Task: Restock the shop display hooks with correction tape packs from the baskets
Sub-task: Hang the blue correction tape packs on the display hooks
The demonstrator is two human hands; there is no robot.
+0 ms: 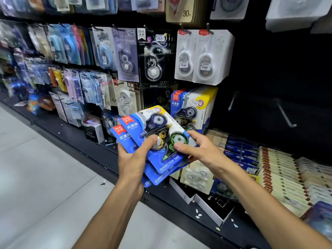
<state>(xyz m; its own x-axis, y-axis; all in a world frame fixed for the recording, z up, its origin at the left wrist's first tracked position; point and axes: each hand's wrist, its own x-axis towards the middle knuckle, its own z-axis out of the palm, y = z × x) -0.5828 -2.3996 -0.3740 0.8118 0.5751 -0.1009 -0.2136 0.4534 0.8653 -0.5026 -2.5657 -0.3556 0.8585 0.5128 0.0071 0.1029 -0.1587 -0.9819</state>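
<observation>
Midway along a shop aisle, a person's two hands hold a fanned stack of blue correction tape packs (158,141) in front of the display wall. Left hand (133,159) grips the stack's lower left edge, thumb pressed on the top pack's blister; right hand (199,150) pinches the top pack at its right edge, thumb on the green reel. Just behind the stack, matching packs (192,108) hang on a hook, their lower corners close to the held cards. To the right, two bare hooks (285,112) jut from the dark panel with open room around them. Below, the black shelf (100,153) carries rows of boxed stock (280,169), its front edge running diagonally under both forearms. Pale floor (36,177) lies open on the left.
</observation>
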